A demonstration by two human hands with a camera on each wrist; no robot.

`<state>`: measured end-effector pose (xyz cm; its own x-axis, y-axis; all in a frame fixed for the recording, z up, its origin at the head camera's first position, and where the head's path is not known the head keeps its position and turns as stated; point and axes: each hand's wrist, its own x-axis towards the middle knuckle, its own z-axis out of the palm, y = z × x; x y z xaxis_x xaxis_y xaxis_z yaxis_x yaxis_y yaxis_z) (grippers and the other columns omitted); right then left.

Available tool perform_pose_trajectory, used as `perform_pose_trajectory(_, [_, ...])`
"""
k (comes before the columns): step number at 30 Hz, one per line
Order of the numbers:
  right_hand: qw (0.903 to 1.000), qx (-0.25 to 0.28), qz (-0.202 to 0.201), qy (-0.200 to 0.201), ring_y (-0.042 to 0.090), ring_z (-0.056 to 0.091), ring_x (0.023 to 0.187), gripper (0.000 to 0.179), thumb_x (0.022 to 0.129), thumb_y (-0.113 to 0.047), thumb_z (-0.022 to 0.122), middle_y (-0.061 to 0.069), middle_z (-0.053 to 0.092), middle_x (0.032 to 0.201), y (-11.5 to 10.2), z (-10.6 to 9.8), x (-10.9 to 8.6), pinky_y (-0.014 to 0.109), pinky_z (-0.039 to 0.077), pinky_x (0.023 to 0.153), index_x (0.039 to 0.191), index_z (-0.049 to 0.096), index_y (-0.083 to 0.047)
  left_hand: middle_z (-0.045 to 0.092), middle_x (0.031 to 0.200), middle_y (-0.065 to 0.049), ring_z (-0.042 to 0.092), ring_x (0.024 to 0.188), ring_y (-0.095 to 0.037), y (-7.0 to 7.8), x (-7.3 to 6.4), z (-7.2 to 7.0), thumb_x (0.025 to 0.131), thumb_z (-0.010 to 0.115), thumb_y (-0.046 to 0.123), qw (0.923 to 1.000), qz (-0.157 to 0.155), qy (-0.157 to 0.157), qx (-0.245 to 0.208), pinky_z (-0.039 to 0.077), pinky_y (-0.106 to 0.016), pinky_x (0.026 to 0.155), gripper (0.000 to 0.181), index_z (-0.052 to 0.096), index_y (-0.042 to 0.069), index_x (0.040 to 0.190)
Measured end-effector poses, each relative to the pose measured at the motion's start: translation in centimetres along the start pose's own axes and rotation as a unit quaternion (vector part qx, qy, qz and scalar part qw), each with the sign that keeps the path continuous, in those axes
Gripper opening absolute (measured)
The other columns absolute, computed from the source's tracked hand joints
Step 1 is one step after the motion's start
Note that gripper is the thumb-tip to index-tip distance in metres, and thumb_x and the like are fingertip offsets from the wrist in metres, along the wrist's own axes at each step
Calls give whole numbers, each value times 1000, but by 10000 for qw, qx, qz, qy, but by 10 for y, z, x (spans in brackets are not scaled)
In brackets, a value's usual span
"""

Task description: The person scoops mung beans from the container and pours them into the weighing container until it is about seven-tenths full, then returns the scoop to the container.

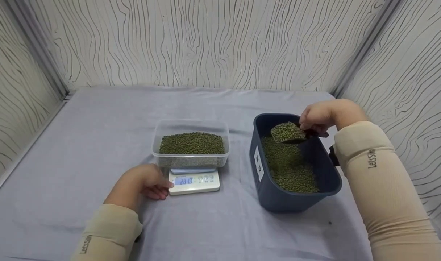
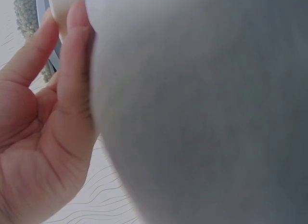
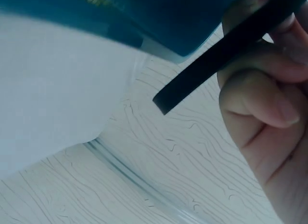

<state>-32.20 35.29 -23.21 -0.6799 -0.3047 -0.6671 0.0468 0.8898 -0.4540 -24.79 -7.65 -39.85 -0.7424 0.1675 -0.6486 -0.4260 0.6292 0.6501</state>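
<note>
Beige sleeve [image 1: 390, 192] runs out of frame; right hand [image 1: 320, 115] grips a bean-filled scoop [image 1: 288, 140] over the blue bin [image 1: 285, 203], fingers partly hiding its handle [image 3: 207, 67]. Left hand [image 1: 149, 181] pinches the scale [image 1: 200, 185] under the tub [image 1: 190, 156]; I cannot read its last digit.

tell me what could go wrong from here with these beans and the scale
The loaded scoop might shed some green beans if the right hand tilts it beyond the blue bin. The left hand pinches the edge of the scale, so it could skew the reading or shift the clear container on top.
</note>
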Motion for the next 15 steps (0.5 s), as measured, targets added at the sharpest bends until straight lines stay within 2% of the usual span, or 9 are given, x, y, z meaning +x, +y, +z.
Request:
perform_pose_trajectory(5, [9999,127,86,79,7,32,47,39,93,-5,42,-5,34,52,5,-1,-1,19,31,50,57,33,-16,64,67,-7,63,59,-12,-1,1,0,83,67,16,10000,40,26,3,55,-25,59,19,65,-1,77])
perform_pose_trajectory(15, [9989,323,238,232,7,37,48,37,93,-7,43,-4,39,52,10,-2,-3,19,34,50,58,37,-16,63,66,-6,63,58,-11,0,0,0,83,68,16,10000,77,3,-31,55,-26,59,18,65,-1,77])
